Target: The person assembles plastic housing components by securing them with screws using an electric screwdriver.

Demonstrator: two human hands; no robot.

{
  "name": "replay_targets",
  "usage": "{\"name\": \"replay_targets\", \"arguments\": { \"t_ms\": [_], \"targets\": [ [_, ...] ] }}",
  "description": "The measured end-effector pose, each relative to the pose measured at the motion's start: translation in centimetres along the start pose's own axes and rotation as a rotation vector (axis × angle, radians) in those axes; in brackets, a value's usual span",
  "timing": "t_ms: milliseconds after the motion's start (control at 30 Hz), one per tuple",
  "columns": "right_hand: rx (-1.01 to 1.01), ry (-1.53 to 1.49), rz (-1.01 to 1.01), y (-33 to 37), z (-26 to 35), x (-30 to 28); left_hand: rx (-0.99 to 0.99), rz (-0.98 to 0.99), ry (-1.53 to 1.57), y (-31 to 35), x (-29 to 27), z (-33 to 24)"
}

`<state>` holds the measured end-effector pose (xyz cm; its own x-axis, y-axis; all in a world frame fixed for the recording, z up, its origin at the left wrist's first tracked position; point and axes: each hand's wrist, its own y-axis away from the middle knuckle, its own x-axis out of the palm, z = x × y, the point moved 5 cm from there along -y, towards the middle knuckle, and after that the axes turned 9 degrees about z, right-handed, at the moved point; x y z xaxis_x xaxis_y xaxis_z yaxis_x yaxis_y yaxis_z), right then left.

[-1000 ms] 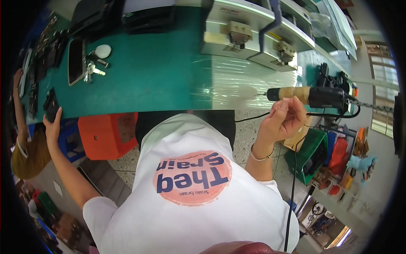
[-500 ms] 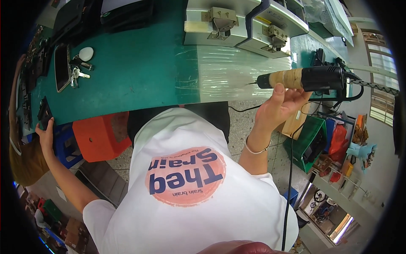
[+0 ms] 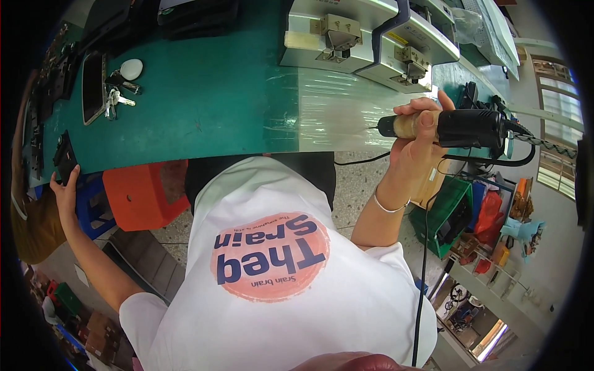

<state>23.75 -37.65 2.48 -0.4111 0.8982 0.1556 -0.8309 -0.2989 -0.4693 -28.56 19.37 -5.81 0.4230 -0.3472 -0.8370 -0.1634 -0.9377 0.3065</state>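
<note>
My right hand (image 3: 417, 148) is wrapped around the tan-taped middle of a black electric screwdriver (image 3: 473, 128), its thumb on the near side and fingertips showing beyond. The screwdriver lies level over the right part of the bench, its thin bit pointing left. A cord and a braided hanger run from its right end. At the bench's left edge, my left hand (image 3: 67, 193) grips a small flat black part (image 3: 64, 159) between thumb and fingers; the part's underside is hidden.
On the green bench mat (image 3: 204, 105) lie a phone (image 3: 94, 89), keys (image 3: 115, 100) and a white round fob (image 3: 131, 69). Grey machines (image 3: 346, 43) stand at the back, black parts (image 3: 49, 93) at far left. An orange stool (image 3: 139, 198) and green crate (image 3: 442, 216) are below.
My right hand has closed around the screwdriver, its fingers now reaching over the far side. The left hand still holds the black part, nearly in place. The view has shifted slightly.
</note>
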Motion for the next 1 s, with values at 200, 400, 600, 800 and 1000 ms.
{"name": "replay_targets", "arguments": {
  "t_ms": [200,400,600,800,1000],
  "targets": [
    [0.005,-0.067,0.005,-0.1,-0.5,0.1,0.081,-0.028,0.055,0.1,-0.9,2.5],
    [0.2,-0.088,-0.067,-0.3,-2.6,-4.3,0.218,-0.029,0.082,2.6,1.8,0.0],
    [0.034,0.169,0.012,-0.6,-0.4,-1.1,0.222,-0.061,0.072,6.6,1.8,-4.0],
    [-0.015,0.185,-0.012,-0.6,0.1,0.4,0.145,-0.041,0.013,6.5,1.3,-3.2],
    [-0.009,0.131,0.036,-0.9,-0.5,-0.6,0.13,-0.042,-0.026,7.5,1.0,-3.4]
  ]
}}
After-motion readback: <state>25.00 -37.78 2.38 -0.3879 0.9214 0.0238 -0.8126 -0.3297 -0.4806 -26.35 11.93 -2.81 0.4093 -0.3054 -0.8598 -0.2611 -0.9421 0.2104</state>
